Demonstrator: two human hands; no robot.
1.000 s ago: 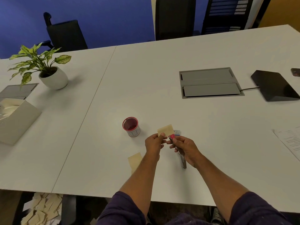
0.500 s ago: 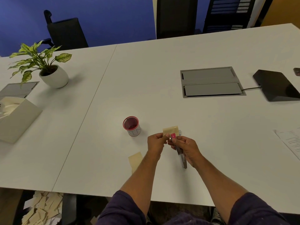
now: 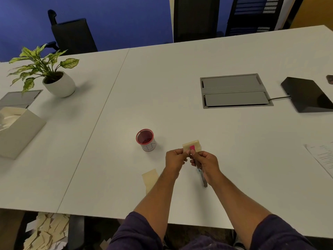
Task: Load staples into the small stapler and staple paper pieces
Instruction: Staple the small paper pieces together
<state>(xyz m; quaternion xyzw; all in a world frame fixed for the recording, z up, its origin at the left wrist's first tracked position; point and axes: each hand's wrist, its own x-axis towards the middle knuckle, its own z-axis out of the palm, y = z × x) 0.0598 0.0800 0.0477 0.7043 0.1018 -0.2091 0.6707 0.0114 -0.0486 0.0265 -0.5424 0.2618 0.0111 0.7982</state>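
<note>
My left hand [image 3: 174, 158] pinches the near left edge of a small tan paper piece [image 3: 187, 146] held above the table. My right hand [image 3: 205, 162] grips a small stapler [image 3: 192, 148] whose pink front end lies over the paper's near edge. A thin metal part [image 3: 203, 178] of the stapler sticks out below my right palm toward me. More tan paper pieces [image 3: 150, 178] lie flat on the table left of my left forearm. The stapler's jaw is hidden by my fingers.
A small red-rimmed cup [image 3: 146, 139] stands left of the hands. A potted plant [image 3: 54, 76] and a cream box [image 3: 16, 130] are at the far left. A grey cable hatch [image 3: 234, 91], a black device [image 3: 308, 95] and printed sheets [image 3: 322, 157] lie right. Paper scraps [image 3: 46, 231] litter the floor.
The paper piece has shifted right and the stapler's pink tip has slid up over its near edge. Both hands have drawn closer together.
</note>
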